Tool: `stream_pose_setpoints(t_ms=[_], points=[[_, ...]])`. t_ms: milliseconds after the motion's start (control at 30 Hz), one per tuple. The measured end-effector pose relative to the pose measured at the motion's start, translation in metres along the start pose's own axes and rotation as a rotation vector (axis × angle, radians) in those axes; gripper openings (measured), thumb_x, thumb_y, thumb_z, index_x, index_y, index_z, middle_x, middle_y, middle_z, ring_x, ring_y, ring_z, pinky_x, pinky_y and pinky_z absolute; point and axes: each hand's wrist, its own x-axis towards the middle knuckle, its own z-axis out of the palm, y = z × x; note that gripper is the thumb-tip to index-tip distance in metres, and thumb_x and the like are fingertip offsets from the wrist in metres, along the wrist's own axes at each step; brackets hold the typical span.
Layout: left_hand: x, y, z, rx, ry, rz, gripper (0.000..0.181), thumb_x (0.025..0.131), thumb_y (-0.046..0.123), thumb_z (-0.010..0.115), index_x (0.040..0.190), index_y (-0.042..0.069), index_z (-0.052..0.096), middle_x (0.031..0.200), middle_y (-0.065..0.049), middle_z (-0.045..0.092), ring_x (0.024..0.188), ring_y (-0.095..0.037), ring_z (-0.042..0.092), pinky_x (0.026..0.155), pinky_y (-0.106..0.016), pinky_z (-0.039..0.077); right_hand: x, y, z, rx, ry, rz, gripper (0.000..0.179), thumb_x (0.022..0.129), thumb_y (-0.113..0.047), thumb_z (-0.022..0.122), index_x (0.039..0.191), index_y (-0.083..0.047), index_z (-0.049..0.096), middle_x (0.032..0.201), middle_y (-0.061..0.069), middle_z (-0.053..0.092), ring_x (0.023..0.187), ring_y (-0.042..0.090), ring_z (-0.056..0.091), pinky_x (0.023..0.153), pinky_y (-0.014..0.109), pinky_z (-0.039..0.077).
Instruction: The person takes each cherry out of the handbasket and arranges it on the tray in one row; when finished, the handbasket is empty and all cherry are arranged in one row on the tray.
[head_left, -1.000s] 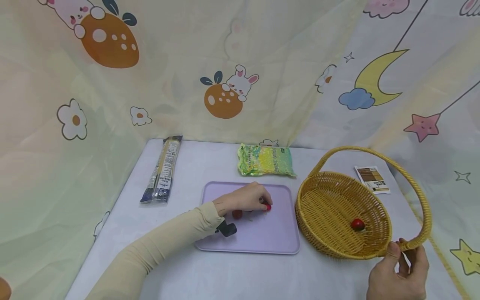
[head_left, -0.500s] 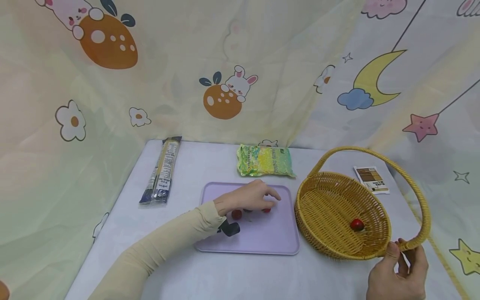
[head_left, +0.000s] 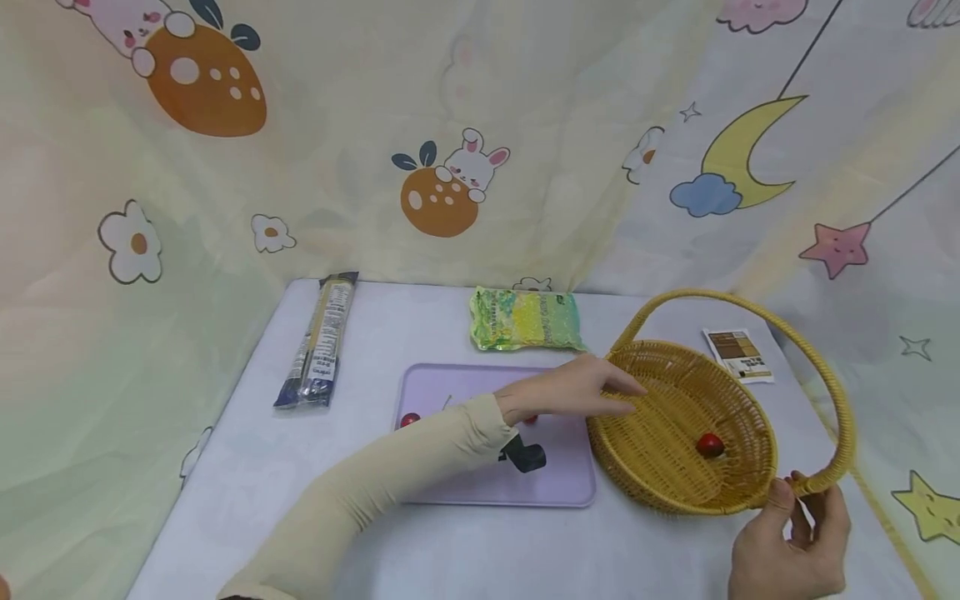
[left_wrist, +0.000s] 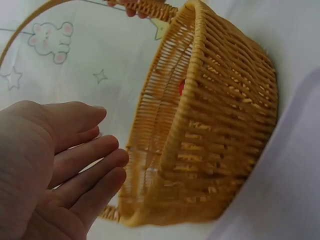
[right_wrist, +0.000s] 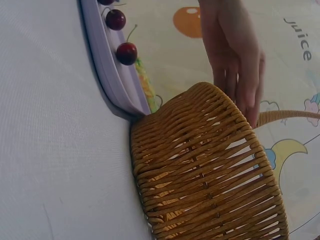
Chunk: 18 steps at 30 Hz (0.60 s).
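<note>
My left hand [head_left: 585, 387] hovers over the left rim of the wicker basket [head_left: 637, 475], its fingers loosely extended. No object shows in its palm in the left wrist view, where the hand [left_wrist: 65, 170] is beside the basket wall [left_wrist: 225, 110]. At the basket's near right side, my right hand [head_left: 787, 542] pinches the foot of the handle. One red cherry [head_left: 709, 445] lies inside the basket. Cherries also sit on the lilac tray [head_left: 555, 487]: one at the left [head_left: 409, 419] and one [head_left: 531, 418] partly behind my left wrist. The right wrist view shows a stemmed cherry [right_wrist: 127, 53] there.
A long plastic-wrapped packet [head_left: 318, 342] lies at the back left. Behind the tray is a green and yellow packet [head_left: 527, 320]. A small brown and white sachet [head_left: 738, 355] lies behind the basket. Printed cloth [head_left: 330, 167] hangs behind the white table.
My left hand has spread its fingers and moved right, from above the tray's cherries to over the basket's left rim. My right hand stays on the basket. The head view has shifted slightly.
</note>
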Motion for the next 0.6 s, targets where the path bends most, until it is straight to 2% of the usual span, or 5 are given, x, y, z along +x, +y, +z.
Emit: stream_pose_setpoints(t_ms=[167, 267, 400, 500, 600], points=[[0.033, 0.004, 0.016, 0.029, -0.046, 0.000, 0.037, 0.104, 0.028, 0.066, 0.139, 0.015, 0.069, 0.139, 0.005, 0.069, 0.122, 0.000, 0.065, 0.098, -0.006, 0.044, 0.001, 0.004, 0.002, 0.083, 0.043, -0.116, 0.039, 0.098, -0.028, 0.072, 0.137, -0.022, 0.068, 0.114, -0.026, 0.062, 0.112, 0.005, 0.065, 0.098, 0.016, 0.053], [0.047, 0.003, 0.025, 0.029, -0.063, -0.020, 0.038, 0.104, 0.028, 0.067, 0.139, 0.014, 0.069, 0.137, 0.005, 0.070, 0.119, 0.001, 0.066, 0.095, -0.005, 0.044, -0.001, -0.002, 0.003, 0.108, 0.049, -0.126, 0.038, 0.098, -0.024, 0.072, 0.135, -0.018, 0.070, 0.111, -0.024, 0.063, 0.111, 0.005, 0.065, 0.097, 0.015, 0.053], [0.063, 0.007, 0.036, -0.023, -0.074, -0.068, 0.038, 0.103, 0.028, 0.069, 0.137, 0.012, 0.070, 0.132, 0.006, 0.073, 0.112, 0.004, 0.067, 0.090, -0.004, 0.046, -0.005, -0.014, 0.001, 0.110, 0.052, -0.131, 0.037, 0.100, -0.023, 0.070, 0.135, -0.015, 0.069, 0.111, -0.025, 0.061, 0.110, 0.004, 0.064, 0.097, 0.014, 0.053], [0.075, 0.013, 0.044, -0.063, -0.058, -0.092, 0.037, 0.102, 0.029, 0.070, 0.135, 0.013, 0.071, 0.128, 0.008, 0.074, 0.107, 0.008, 0.067, 0.087, -0.004, 0.047, -0.007, -0.020, -0.002, 0.092, 0.063, -0.133, 0.037, 0.100, -0.025, 0.069, 0.136, -0.015, 0.069, 0.109, -0.028, 0.059, 0.110, 0.001, 0.064, 0.097, 0.014, 0.053], [0.086, 0.020, 0.050, -0.104, -0.013, -0.117, 0.036, 0.102, 0.030, 0.070, 0.135, 0.016, 0.072, 0.125, 0.010, 0.075, 0.103, 0.010, 0.066, 0.084, -0.003, 0.047, -0.007, -0.022, -0.002, 0.075, 0.068, -0.134, 0.038, 0.100, -0.026, 0.069, 0.136, -0.015, 0.069, 0.109, -0.030, 0.058, 0.110, 0.000, 0.063, 0.098, 0.014, 0.053]])
